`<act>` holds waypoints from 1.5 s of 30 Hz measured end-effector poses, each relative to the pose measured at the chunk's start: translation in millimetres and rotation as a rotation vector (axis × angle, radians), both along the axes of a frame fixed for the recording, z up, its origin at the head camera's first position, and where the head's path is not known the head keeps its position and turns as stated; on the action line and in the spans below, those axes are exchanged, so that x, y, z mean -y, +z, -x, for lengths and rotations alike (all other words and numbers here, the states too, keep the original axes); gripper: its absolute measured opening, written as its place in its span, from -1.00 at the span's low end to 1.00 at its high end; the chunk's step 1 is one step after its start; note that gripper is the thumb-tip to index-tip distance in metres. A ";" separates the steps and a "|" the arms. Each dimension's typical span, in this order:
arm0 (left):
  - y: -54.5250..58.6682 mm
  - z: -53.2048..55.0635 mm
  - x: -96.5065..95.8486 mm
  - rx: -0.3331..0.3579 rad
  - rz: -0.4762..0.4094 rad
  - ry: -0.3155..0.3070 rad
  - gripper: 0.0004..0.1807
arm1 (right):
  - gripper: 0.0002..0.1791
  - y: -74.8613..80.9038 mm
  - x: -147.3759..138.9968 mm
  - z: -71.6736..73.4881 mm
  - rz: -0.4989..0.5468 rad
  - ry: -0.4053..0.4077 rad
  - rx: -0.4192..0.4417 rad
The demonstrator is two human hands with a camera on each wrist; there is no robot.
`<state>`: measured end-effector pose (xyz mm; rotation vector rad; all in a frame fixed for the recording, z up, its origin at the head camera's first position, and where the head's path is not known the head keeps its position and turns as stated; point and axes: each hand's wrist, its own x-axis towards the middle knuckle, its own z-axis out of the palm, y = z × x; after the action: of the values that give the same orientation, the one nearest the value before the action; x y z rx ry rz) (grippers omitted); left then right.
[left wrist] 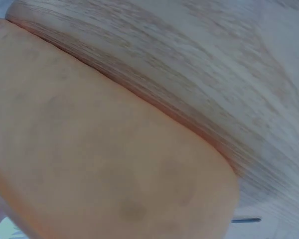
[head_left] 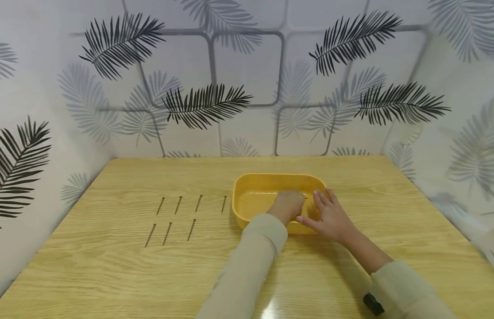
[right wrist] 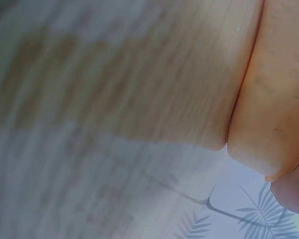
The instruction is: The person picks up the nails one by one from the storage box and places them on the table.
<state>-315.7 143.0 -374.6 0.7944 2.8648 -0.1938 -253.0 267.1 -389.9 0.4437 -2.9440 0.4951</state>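
Note:
A yellow plastic tray (head_left: 247, 220) stands on the wooden table. My left hand (head_left: 287, 206) reaches down into it, with the fingertips hidden behind the hand. A thin dark piece, like part of a nail (head_left: 305, 197), shows just right of its knuckles; whether the fingers hold it cannot be seen. At the tray's right front corner, my right hand (head_left: 332, 219) touches the rim with spread fingers, the thumb along the near edge. Several dark nails (head_left: 191, 230) lie apart in two rows left of the tray. The tray's outer wall (left wrist: 114, 149) fills much of the left wrist view.
The light wood table (head_left: 123, 274) runs back to a wall (head_left: 247, 66) with a leaf pattern. A small black object (head_left: 373, 304) shows beside the right sleeve. In the right wrist view the tray wall (right wrist: 269, 89) stands beside a fingertip (right wrist: 291, 191).

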 end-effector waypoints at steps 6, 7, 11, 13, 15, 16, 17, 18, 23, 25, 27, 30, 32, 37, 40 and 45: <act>-15.7 10.2 -4.7 0.027 0.029 -0.006 -0.67 | 0.01 -0.9 3.5 0.5 0.007 0.004 -0.003; -13.9 8.6 -3.7 0.033 0.027 -0.004 -0.67 | 0.01 -1.0 4.0 0.7 0.010 0.005 -0.004; 1.3 -4.1 2.7 0.076 0.013 0.025 -0.64 | 0.02 -1.8 5.7 1.3 0.006 0.006 -0.005; 5.5 -8.4 5.9 0.092 -0.003 0.031 -0.64 | 0.02 -2.5 6.2 1.4 0.009 0.003 0.003; 6.9 -10.4 8.1 0.101 -0.022 0.028 -0.66 | 0.02 -3.3 6.1 1.0 0.012 -0.001 0.009; 6.8 -10.5 8.8 0.106 -0.030 0.024 -0.66 | 0.02 -3.6 5.8 0.8 0.014 -0.002 0.010; 7.1 -10.4 10.0 0.114 -0.039 0.013 -0.66 | 0.02 -3.6 5.8 0.5 0.016 -0.003 0.010; 6.1 -9.8 10.6 0.114 -0.053 0.007 -0.68 | 0.02 -3.5 5.7 0.2 0.017 -0.005 0.009; 1.3 -2.0 12.6 0.119 -0.100 -0.020 -0.72 | 0.01 -2.3 4.8 0.8 0.006 -0.004 0.000; 1.4 0.2 13.2 0.126 -0.108 -0.016 -0.73 | 0.02 -1.3 4.4 0.8 0.004 0.000 0.003; 2.8 0.5 14.1 0.142 -0.117 -0.001 -0.76 | 0.02 -0.9 3.4 0.8 0.005 0.002 0.007; 5.2 0.1 15.2 0.143 -0.118 0.006 -0.78 | 0.03 -0.3 1.8 0.4 0.003 0.002 0.007; 5.9 -0.3 15.9 0.149 -0.124 0.015 -0.78 | 0.03 -0.5 0.7 0.3 0.003 0.000 0.007; 3.3 2.1 17.8 0.149 -0.153 0.029 -0.81 | 0.04 -1.1 -0.6 0.6 -0.001 -0.004 0.016; 1.2 4.2 18.3 0.123 -0.168 0.019 -0.86 | 0.03 -1.0 -1.2 0.4 -0.002 -0.008 0.018; 1.8 4.7 19.3 0.089 -0.166 0.004 -0.86 | 0.01 -0.9 -1.7 -0.1 -0.001 -0.016 0.019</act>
<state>-320.4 123.8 -372.8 0.8045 2.8246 0.0796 -252.9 268.8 -390.8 0.4176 -2.9640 0.4991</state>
